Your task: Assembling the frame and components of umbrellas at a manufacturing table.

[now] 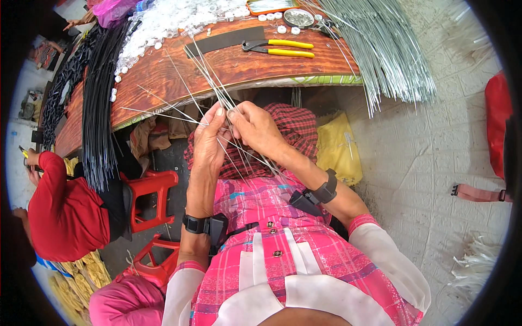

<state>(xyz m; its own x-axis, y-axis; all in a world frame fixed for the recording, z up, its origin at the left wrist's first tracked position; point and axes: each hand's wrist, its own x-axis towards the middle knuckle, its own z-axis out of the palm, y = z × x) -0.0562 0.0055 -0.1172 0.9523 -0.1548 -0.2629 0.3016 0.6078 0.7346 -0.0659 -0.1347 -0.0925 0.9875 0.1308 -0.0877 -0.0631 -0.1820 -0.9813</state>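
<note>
Red-brown wood grain runs along the tabletop (163, 73), and from my remote post I take every place from it. Along its back part I see a heap of clear and white plastic pieces (168, 24), with a round tin (299, 19) farther right; nearer its front edge are a dark flat strip (225, 42) and end-cutting pincers with yellow handles (291, 48). A sheaf of black wires (98, 114) hangs over the tabletop's front at the left, and a sheaf of silvery wires (386, 54) over its right end. Right of the tabletop I make out a pale, brick-patterned surface (424, 157); below its left part, a person in a red top (68, 212) sits near a red plastic stool (155, 198). A red bag-like thing (496, 125), well right of the tabletop, is cut off at my lens rim, and the space under the tabletop is too dark for me to read. The fingers overlap, so I cannot count the thin metal wires (219, 93) between them. Those wires fan out just in front of the tabletop, some tips reaching over its edge. The left hand (209, 138) is closed, thumb and fingers pinching the wires; close beside it, the right hand (255, 126) is curled in, also gripping them near their crossing.
</note>
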